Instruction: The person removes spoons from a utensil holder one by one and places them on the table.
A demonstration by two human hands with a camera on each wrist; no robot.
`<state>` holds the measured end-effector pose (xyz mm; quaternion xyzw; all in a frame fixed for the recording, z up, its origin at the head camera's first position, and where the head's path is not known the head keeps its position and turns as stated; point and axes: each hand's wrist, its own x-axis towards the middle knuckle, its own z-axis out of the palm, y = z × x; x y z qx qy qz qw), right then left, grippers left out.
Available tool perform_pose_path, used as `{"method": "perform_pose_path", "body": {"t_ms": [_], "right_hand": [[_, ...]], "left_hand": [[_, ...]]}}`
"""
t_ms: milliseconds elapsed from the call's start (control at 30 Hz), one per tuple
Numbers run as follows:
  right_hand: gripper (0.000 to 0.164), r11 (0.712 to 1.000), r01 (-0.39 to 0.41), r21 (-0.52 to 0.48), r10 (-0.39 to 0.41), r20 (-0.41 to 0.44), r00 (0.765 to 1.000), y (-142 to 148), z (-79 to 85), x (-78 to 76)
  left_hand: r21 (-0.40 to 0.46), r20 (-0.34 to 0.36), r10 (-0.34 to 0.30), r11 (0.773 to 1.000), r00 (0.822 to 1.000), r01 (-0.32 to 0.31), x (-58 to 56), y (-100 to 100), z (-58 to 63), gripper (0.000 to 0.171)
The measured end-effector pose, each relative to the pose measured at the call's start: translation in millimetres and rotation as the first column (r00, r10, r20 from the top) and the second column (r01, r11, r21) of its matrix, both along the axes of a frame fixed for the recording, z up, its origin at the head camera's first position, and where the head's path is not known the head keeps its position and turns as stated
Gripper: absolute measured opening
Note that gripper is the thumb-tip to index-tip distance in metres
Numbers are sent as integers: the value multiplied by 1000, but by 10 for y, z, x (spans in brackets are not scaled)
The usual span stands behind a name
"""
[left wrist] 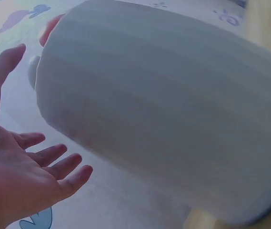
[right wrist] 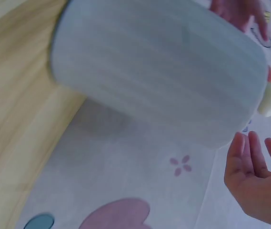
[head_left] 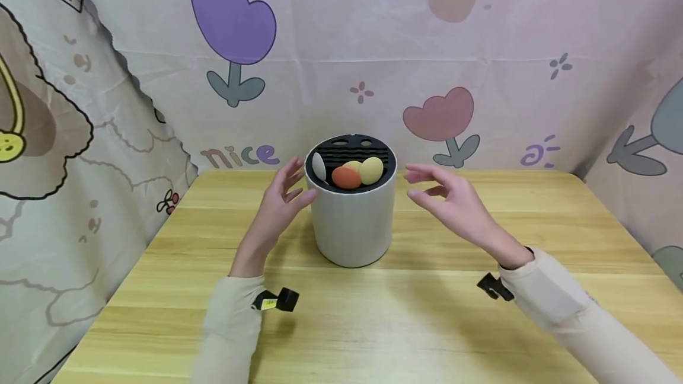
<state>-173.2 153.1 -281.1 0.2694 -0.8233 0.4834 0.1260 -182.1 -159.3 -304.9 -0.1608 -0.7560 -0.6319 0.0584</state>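
Note:
A white cylinder-shaped container (head_left: 352,230) stands upright on the table, topped by a black slotted lid (head_left: 354,153). On the lid lie several egg-shaped pieces: an orange one (head_left: 346,178), a pale yellow one (head_left: 371,170) with another yellow one (head_left: 353,165) partly hidden behind, and a white one (head_left: 319,167) at the left rim. My left hand (head_left: 274,206) is beside the container's left rim; the left wrist view shows its fingers spread and a gap to the wall. To the right of the rim, my right hand (head_left: 456,203) hovers apart from the container, fingers loosely bent, holding nothing.
The wooden table (head_left: 341,325) carries the container near its back edge. A printed cloth (head_left: 331,28) with flowers hangs behind, and cloth also hangs at both sides. Small black devices, one at the left wrist (head_left: 287,299) and another at the right wrist (head_left: 493,287), are strapped over the sleeves.

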Motion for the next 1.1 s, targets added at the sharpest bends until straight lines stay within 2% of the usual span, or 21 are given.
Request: {"method": "perform_pose_path", "body": {"t_ms": [133, 233, 433, 567, 733, 933, 1100], "right_hand": [[42, 998, -38, -55, 44, 112, 993, -123, 140, -64], [43, 996, -65, -66, 75, 162, 984, -209, 216, -111], [43, 992, -109, -68, 121, 212, 970, -317, 311, -195], [43, 983, -139, -118, 168, 283, 944, -359, 340, -254], [39, 975, -139, -173, 194, 354, 915, -394, 368, -315], [37, 966, -149, -212, 225, 400, 888, -388, 387, -361], [39, 965, -146, -219, 228, 424, 876, -365, 388, -382]], "left_hand": [[99, -3, -24, 995, 1000, 24, -73, 76, 9, 83], [140, 13, -44, 989, 999, 42, -111, 98, 2, 87], [132, 38, -52, 990, 998, 47, -151, 122, -27, 88], [128, 39, -56, 991, 998, 50, -158, 114, -31, 87], [126, 40, -62, 990, 997, 57, -168, 104, -27, 87], [123, 34, -68, 990, 997, 63, -189, 108, -28, 87], [130, 18, -83, 988, 996, 80, -228, 129, -46, 89]]}}
